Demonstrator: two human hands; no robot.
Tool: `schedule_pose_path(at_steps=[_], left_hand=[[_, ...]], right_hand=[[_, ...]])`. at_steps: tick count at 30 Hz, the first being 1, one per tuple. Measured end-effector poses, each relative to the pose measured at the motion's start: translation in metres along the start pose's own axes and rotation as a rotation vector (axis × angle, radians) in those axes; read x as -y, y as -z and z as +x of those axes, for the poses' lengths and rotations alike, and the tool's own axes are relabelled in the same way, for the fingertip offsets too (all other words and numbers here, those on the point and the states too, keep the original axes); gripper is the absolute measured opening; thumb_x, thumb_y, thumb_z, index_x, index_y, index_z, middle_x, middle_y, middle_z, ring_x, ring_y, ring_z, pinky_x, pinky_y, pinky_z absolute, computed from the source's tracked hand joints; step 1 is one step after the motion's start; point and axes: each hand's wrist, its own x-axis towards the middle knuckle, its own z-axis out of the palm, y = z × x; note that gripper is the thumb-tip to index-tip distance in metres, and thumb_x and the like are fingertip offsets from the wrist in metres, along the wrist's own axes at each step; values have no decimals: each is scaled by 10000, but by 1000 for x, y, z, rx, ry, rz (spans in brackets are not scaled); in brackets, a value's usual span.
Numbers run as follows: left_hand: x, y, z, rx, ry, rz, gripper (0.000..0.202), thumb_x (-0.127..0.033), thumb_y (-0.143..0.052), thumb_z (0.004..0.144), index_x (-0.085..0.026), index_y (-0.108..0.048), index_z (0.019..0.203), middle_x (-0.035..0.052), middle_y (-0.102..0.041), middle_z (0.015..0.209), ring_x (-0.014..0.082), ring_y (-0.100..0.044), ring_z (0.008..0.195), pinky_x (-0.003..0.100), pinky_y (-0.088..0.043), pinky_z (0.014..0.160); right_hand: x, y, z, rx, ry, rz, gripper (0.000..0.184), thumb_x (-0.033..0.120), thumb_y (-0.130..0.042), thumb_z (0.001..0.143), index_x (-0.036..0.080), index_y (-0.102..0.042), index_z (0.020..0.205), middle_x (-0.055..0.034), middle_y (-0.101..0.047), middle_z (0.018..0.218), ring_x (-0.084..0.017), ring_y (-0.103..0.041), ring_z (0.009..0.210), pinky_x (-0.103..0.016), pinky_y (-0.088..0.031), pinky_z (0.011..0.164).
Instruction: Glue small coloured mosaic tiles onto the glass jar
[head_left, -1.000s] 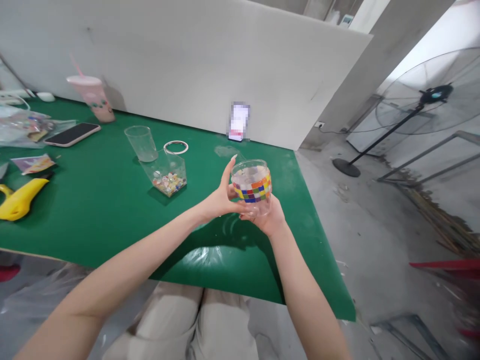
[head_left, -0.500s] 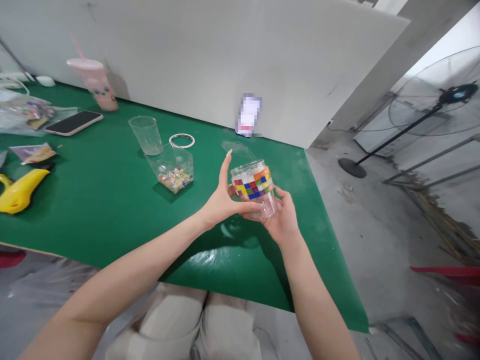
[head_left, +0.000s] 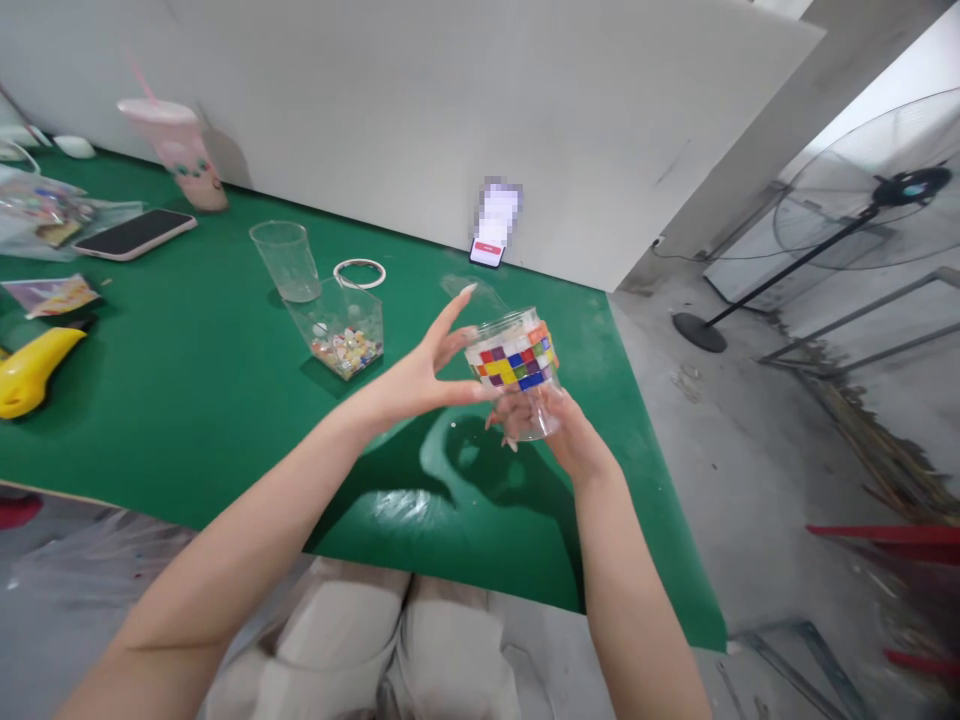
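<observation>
A clear plastic cup [head_left: 531, 415] with a band of colourful square mosaic tiles [head_left: 514, 362] round its upper part is held over the table, slightly tilted. My right hand [head_left: 559, 425] grips it from the right and underneath, its fingers showing through the clear lower wall. At the cup's left side is my left hand [head_left: 420, 375], fingers spread and thumb apart. The thumb tip reaches the cup's lower left edge; whether the other fingertips touch it I cannot tell. Left of my hands stands a clear angular container [head_left: 349, 345] with small mixed pieces in its bottom.
On the green table [head_left: 187, 400] are an empty clear cup [head_left: 289, 262], a white ring [head_left: 360, 273], a lying phone [head_left: 136, 235], a pink drink cup [head_left: 176, 155], a yellow tool [head_left: 37, 375] and plastic bags [head_left: 45, 215]. Another phone [head_left: 495, 225] leans on the wall. A fan [head_left: 874, 190] stands right.
My left hand has drawn back a little to the left, its thumb sliding off the cup's front. The tiled cup has turned in my right hand, showing other tiles. The view has shifted slightly.
</observation>
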Motion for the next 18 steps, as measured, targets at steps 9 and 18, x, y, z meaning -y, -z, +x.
schedule_pose_path(at_steps=[9,18], left_hand=[[-10,12,-1,-31,-18,4,297,-354,-679,813,-237,-720,1083,50,-699,1164,247,-609,1142,373,-448,1020],[-8,6,3,-90,-37,153,231,-283,-605,856,-204,-734,1030,35,-727,1096,207,-643,1060,332,-473,974]], right_hand=[[10,8,-5,-20,-77,-188,469,682,-617,666,218,-681,670,-16,-598,501,-194,-605,544,-335,-497,585],[16,3,-6,-152,-95,-256,423,575,-706,624,172,-672,746,-22,-659,613,-162,-617,562,-266,-463,528]])
